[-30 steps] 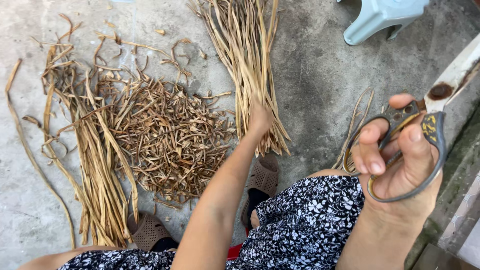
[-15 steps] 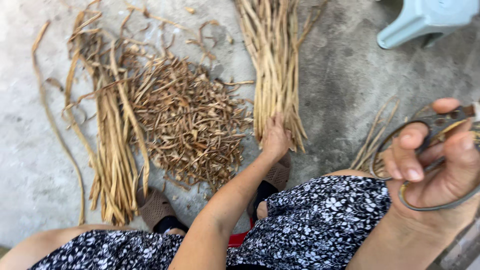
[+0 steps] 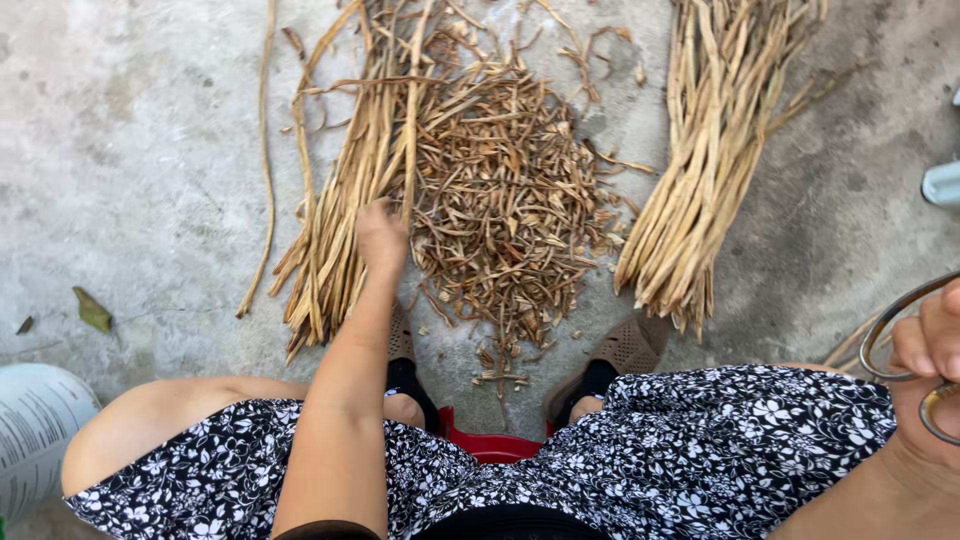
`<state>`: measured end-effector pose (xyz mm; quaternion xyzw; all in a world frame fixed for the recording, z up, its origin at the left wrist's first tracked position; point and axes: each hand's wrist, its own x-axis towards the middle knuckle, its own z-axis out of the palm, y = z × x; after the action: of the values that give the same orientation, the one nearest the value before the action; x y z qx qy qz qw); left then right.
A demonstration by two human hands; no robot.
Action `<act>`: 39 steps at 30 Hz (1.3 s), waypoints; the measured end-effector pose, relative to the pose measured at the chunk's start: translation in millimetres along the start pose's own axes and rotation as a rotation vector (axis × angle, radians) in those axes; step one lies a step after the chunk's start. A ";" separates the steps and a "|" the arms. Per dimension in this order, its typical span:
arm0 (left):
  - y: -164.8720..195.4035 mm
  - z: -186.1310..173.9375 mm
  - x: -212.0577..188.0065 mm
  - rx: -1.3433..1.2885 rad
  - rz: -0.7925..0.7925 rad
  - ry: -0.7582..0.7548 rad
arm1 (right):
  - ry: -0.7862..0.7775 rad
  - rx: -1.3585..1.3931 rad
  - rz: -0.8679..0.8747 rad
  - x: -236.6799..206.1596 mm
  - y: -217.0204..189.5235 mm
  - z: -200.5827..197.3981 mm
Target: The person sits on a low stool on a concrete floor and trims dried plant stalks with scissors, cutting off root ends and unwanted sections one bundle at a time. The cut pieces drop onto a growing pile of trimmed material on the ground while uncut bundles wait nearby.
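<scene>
Reached down with the left hand (image 3: 381,235) to the bundle of long dried stalks (image 3: 340,215) just left of the heap of cut pieces (image 3: 505,200); grip unclear, fingers hidden. Kept the right hand (image 3: 930,365) closed through the scissors' handles (image 3: 905,330), off right of the heap, ready for cutting.

Bare concrete floor (image 3: 140,150) left of stalk bundle (image 3: 335,230)

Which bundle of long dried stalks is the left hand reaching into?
The left hand touches the bundle left of the chopped pile; the other bundle lies apart, right of the pile.
</scene>
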<state>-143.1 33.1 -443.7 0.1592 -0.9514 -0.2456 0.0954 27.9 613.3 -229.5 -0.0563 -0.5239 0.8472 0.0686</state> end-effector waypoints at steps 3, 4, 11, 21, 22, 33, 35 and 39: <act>-58.8 -45.4 8.6 0.150 -0.272 -0.185 | -0.061 -0.162 -0.033 2.7 8.3 53.5; -70.4 -50.5 7.4 0.140 -0.301 -0.204 | -0.082 -0.173 -0.036 6.4 11.8 69.4; -79.5 -61.7 4.2 0.236 -0.445 -0.335 | -0.015 -0.164 0.018 41.0 37.3 174.8; -113.3 -62.3 18.2 0.478 -0.191 -0.254 | 0.086 -0.190 0.060 45.1 39.8 283.9; -112.7 -64.0 20.3 0.436 -0.235 -0.319 | 0.086 -0.193 0.056 46.4 38.4 287.3; -68.2 -129.5 24.6 0.012 -0.375 -0.266 | 0.076 -0.166 0.011 33.1 11.0 293.8; -54.5 -133.7 20.4 -0.298 -0.560 -0.288 | 0.068 -0.169 -0.002 27.6 4.7 288.0; -16.1 -148.4 13.0 -1.134 -0.831 -0.457 | 0.005 -0.099 -0.015 15.1 -7.1 274.8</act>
<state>-112.5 -49.7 -322.5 0.3775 -0.5358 -0.7426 -0.1381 -32.5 377.3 -101.3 -0.0578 -0.5653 0.8196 0.0736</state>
